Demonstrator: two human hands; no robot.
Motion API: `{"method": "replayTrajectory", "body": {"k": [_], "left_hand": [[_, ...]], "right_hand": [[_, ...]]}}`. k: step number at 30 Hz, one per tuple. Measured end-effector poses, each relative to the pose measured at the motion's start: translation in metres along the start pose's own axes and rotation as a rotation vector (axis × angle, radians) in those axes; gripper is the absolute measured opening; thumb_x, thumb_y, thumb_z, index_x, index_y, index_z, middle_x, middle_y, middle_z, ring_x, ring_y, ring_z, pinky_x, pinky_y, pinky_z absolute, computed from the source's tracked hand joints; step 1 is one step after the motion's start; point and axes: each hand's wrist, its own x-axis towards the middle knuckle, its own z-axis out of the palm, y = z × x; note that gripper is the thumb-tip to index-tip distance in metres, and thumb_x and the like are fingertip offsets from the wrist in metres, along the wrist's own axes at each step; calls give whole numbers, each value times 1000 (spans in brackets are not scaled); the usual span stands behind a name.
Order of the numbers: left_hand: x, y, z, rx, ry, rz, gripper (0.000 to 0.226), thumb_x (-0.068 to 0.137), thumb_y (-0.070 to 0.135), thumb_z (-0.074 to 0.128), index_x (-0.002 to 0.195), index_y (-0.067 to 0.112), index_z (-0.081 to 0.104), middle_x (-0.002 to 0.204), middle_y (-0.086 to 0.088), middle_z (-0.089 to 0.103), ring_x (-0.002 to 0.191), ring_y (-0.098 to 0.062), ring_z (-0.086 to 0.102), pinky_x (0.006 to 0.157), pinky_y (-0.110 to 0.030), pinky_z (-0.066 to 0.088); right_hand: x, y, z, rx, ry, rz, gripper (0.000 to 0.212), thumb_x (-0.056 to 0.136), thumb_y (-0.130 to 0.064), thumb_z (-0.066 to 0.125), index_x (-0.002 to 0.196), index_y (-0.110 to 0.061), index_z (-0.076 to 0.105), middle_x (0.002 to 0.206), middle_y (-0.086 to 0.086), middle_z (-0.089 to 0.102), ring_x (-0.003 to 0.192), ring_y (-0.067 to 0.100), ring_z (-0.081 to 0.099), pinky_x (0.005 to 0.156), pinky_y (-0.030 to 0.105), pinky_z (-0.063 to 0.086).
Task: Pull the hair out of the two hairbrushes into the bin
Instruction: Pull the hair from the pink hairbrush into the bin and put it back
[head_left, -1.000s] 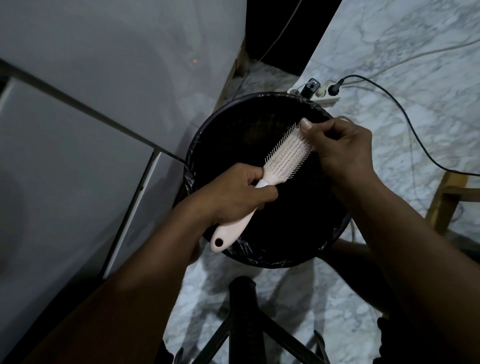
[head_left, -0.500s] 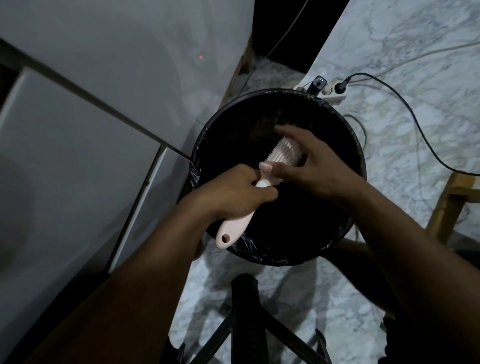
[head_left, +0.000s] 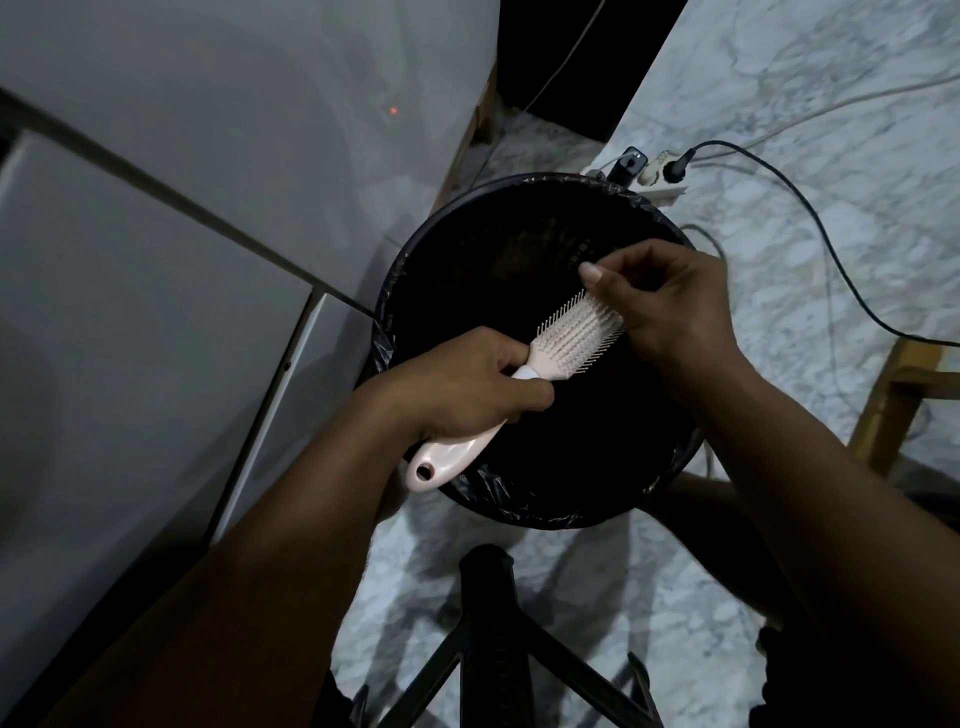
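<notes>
Pink hairbrush (head_left: 574, 338) tip hidden behind right hand (head_left: 670, 301), hair indiscernible

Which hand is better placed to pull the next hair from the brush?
The right hand. Its fingers are pinched at the bristle end of the brush, over the bin. The left hand is busy gripping the handle.

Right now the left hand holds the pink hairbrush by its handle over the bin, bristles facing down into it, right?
Not quite. In the head view the left hand does hold the pink hairbrush by its handle over the bin, but the bristles face up, toward the right hand.
</notes>
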Motion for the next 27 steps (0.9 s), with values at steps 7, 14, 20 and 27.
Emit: {"method": "replayTrajectory", "body": {"k": [7, 14, 20, 27], "left_hand": [[3, -2, -1, -10, 86, -33, 23, 89, 20, 66, 66, 22, 65, 52, 11, 60, 45, 1, 53, 49, -14, 40], [7, -7, 6, -5, 243, -45, 16, 88, 29, 63, 75, 20, 66, 55, 10, 60, 45, 2, 54, 51, -19, 39], [13, -9, 23, 6, 256, -12, 19, 87, 31, 63, 87, 12, 67, 68, 3, 64, 57, -9, 60, 56, -27, 44], [14, -7, 20, -40, 289, 39, 24, 88, 28, 62, 92, 5, 70, 62, 4, 59, 50, -5, 54, 53, -26, 44]], "right_hand": [[6, -7, -2, 306, 150, 349, 21, 97, -26, 65, 87, -9, 67, 81, 7, 69, 63, 7, 70, 61, 26, 59], [-10, -13, 14, 198, -148, 366, 36, 77, -19, 85, 107, -3, 71, 101, 14, 77, 87, 20, 73, 82, 39, 59], [-14, -4, 21, 333, -6, 473, 28, 77, -20, 86, 84, 1, 69, 82, 21, 75, 70, 26, 68, 70, 37, 62], [-11, -10, 24, 426, 52, 469, 28, 92, -19, 73, 69, -8, 60, 75, 13, 73, 61, 21, 69, 65, 36, 60]]}}
